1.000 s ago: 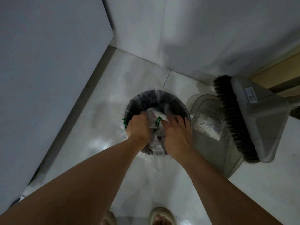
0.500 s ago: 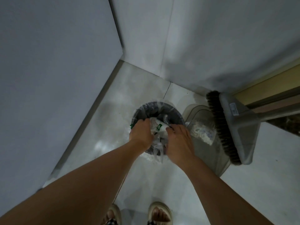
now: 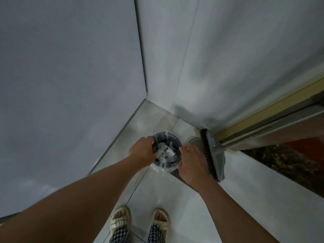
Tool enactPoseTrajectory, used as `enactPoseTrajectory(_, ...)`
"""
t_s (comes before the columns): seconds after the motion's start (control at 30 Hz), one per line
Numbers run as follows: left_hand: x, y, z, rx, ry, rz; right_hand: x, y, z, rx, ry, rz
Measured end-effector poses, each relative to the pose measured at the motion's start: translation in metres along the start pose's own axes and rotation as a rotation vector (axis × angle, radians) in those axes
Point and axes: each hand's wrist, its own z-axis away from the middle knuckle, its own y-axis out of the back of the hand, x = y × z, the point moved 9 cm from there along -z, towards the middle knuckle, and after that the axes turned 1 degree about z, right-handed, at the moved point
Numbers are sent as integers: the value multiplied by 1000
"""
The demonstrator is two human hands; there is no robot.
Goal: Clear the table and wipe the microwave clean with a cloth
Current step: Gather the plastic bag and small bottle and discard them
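A small dark bin (image 3: 168,135) with a clear plastic liner stands on the pale floor in the corner of two walls. Crumpled clear plastic and white packaging with green print (image 3: 165,151) lie inside it. My left hand (image 3: 142,151) hangs above the bin's left side with its fingers loosely curled and nothing in them. My right hand (image 3: 192,159) hangs over the bin's right side, back up, also holding nothing. Both hands are well above the bin, not touching it. No table, microwave or cloth is in view.
A grey broom (image 3: 215,155) leans beside the bin on the right, with a clear dustpan (image 3: 193,140) behind my right hand. A door frame (image 3: 263,123) runs along the right. Walls close in on the left and behind. My sandalled feet (image 3: 121,220) stand below.
Both hands have let go of the packaging, which now lies in the bin. The hands have parted and risen, and the view has pulled up and away from the bin.
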Motion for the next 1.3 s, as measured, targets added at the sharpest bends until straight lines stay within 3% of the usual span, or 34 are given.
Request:
enactPoseTrajectory(0.33,36,111,142,112,-3,99,-55,134,93,92,77,40)
enactPoseTrajectory(0.63,12,174,247,178,18,198,-119,190,156,84,149,39)
enactPoseTrajectory(0.97,-84,194,353,252,121,335,-219,185,230,75,254,89)
enactPoseTrajectory(1.3,-232,183,519,421,245,492,-378,140,346,62,443,139)
